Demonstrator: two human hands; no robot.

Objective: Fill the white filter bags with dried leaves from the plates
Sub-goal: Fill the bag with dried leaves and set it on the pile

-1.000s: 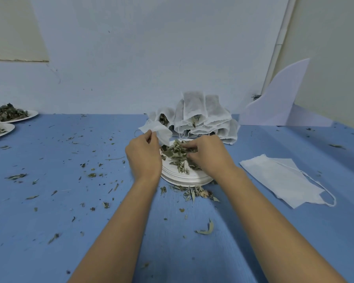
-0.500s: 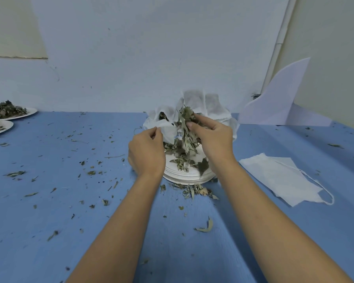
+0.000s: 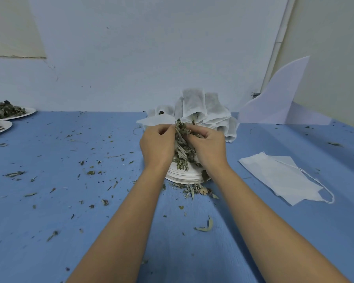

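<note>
Dried leaves point(image 3: 182, 146) bunched between both hands' fingers point(image 3: 194, 130), above plate point(image 3: 184, 176).

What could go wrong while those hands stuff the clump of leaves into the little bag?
The clump of leaves looks wide for the filter bag held by the left hand, so more may spill; spilled leaves already lie beside the stack of plates. The right hand might also tear the thin bag.

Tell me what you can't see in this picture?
- Head view: the mouth of the filter bag is hidden behind the left hand and the leaves.
- The plate is mostly covered by both hands; the right hand hides its right side.
- The far plates are cut off by the left edge.
</note>
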